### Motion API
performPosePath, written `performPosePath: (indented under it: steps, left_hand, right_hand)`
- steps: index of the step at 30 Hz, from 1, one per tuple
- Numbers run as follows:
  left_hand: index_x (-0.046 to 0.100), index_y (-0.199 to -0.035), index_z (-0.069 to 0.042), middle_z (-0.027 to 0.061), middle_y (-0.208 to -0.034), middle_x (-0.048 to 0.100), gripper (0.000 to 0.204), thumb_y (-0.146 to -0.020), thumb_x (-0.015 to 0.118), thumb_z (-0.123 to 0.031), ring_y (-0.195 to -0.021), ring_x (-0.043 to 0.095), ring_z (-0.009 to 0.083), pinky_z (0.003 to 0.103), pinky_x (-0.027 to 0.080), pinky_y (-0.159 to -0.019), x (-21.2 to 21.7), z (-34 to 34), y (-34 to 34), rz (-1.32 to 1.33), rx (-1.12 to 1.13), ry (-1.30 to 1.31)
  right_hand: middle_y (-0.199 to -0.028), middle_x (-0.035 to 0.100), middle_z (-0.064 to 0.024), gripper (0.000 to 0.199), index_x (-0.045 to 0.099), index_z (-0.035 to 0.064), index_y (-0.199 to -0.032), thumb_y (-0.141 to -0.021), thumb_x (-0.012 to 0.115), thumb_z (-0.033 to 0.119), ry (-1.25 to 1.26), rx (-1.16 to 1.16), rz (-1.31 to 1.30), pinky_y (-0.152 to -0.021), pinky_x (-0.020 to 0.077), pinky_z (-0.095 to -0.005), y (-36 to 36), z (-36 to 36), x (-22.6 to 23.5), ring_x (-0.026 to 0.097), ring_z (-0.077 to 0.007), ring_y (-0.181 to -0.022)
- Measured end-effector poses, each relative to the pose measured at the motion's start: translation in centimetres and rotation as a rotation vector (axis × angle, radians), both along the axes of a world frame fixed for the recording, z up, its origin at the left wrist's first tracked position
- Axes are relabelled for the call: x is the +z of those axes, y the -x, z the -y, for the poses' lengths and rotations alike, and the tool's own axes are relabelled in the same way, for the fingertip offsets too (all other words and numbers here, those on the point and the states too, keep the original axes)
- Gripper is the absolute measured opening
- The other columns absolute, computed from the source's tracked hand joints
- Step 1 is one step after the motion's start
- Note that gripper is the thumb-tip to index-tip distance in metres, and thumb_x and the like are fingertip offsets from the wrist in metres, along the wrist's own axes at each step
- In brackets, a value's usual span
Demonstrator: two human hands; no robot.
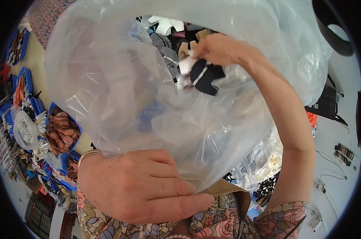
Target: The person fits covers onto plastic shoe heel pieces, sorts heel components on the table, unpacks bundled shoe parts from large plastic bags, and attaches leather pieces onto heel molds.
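Note:
A large clear plastic bag (108,119) stands in front of me with its mouth open. My left hand (144,187) is closed over the bag's near rim, the thumb hidden from sight. Through the mouth reaches my right hand (220,49), its fingers closed on a small bundle of black fabric pieces (206,77) with a white band across it. A blurred white piece (186,65) shows beside the bundle. Deeper in the bag lie grey pieces (164,47), tan pieces (183,49) and white cut pieces (166,26).
To the left, blue trays hold brown cut pieces (60,133) and orange pieces (19,91). Another clear bag with cream pieces (264,159) is below my right arm. A black bag (326,99) and cables (332,175) are at the right.

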State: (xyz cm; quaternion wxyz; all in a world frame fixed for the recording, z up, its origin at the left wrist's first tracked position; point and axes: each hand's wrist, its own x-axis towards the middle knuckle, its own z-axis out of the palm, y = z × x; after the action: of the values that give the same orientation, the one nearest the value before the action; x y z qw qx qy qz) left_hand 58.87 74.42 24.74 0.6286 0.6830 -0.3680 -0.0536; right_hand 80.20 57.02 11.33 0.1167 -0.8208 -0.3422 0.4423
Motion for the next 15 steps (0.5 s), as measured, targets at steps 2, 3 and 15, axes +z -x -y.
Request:
performPosePath:
  steps: [2,3,15]
  left_hand:
    - [0.070,-0.095,-0.002,0.0080,-0.082,0.067,0.020,-0.078,0.064,-0.009,-0.060,0.059,0.0126,0.024,0.045,-0.057,-0.3,0.0,-0.4,0.001,-0.016,-0.020]
    - [0.070,-0.095,-0.002,0.0080,-0.082,0.067,0.020,-0.078,0.064,-0.009,-0.060,0.059,0.0126,0.024,0.045,-0.057,-0.2,0.0,-0.3,0.002,-0.015,-0.022]
    - [0.069,-0.096,-0.001,0.0087,-0.081,0.066,0.020,-0.080,0.062,-0.010,-0.059,0.058,0.0123,0.024,0.045,-0.057,0.2,0.5,-0.6,0.008,-0.035,0.033]
  right_hand:
    - [-0.090,0.066,-0.0088,0.021,0.069,0.0065,-0.093,-0.077,0.057,0.003,-0.027,0.205,0.080,-0.081,0.0471,-0.0327,0.7,1.4,-0.7,0.059,-0.0294,-0.091]
    - [-0.086,0.066,-0.0071,0.018,0.070,0.0061,-0.087,-0.076,0.057,0.002,-0.060,0.163,0.139,-0.079,0.0467,-0.0313,1.4,1.4,-0.8,0.059,-0.0277,-0.088]
    - [-0.106,0.062,-0.0148,0.055,0.042,0.0187,-0.134,-0.082,0.043,0.000,0.117,0.155,0.147,-0.081,0.0443,-0.0381,1.5,-1.9,0.5,0.058,-0.0325,-0.094]
